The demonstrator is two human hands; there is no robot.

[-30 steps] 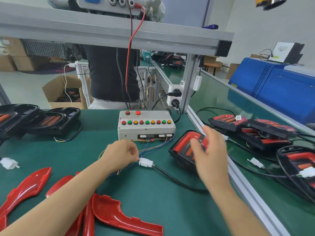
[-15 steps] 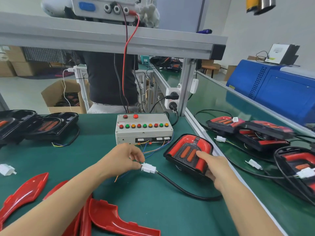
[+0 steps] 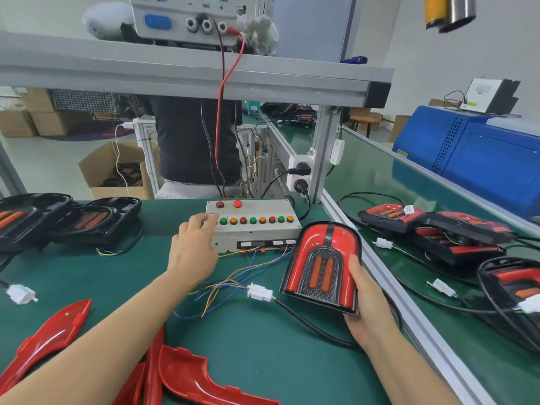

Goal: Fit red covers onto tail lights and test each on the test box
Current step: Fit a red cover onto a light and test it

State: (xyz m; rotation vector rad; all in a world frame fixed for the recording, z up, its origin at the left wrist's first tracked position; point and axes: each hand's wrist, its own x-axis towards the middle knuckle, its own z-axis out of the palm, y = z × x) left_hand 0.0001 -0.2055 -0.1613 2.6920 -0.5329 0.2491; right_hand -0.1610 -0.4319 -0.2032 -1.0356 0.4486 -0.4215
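My right hand [image 3: 368,309] grips a tail light [image 3: 321,267] with its red cover on, tilted up to face me. Its black cable runs to a white connector [image 3: 260,292] joined to the coloured wires of the grey test box [image 3: 257,232]. My left hand [image 3: 194,247] reaches onto the box, fingers straight, fingertips on the leftmost button of the coloured row. Loose red covers [image 3: 187,375] lie at the front left.
Uncovered black tail lights [image 3: 87,220] sit at the left. Several covered lights [image 3: 432,229] with cables lie on the right bench past an aluminium rail [image 3: 409,311]. A power supply [image 3: 187,19] stands on the overhead shelf. A person stands behind the bench.
My left hand let go of the connector and moved up to the test box buttons. My right hand took the tail light and tilted it upright toward me.
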